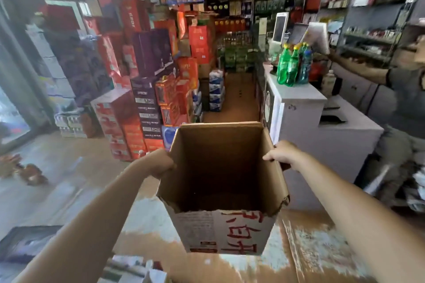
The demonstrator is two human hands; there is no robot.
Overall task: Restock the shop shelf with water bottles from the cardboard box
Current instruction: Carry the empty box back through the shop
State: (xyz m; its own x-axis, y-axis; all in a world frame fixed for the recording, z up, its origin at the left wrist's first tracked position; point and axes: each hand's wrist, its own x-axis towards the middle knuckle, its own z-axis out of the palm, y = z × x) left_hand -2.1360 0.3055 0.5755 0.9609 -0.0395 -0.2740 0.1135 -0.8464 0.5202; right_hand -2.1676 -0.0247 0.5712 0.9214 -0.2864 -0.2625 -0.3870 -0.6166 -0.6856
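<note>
The box (220,186) is held up in the air over the floor, in front of the counter (299,108). The left hand (158,163) grips its left wall, fingers curled over the edge. The right hand (284,155) grips the right wall in the same way. Inside the box I see no bottles, so the unloading seems finished. No water bottles or their shelf are clearly visible here.

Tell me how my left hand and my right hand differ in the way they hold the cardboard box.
The left hand grips the cardboard box at its left wall; the right hand grips the right wall. The left hand sits slightly lower in the picture than the right hand. Both curl their fingers over the open top edge, holding the box up.
</note>
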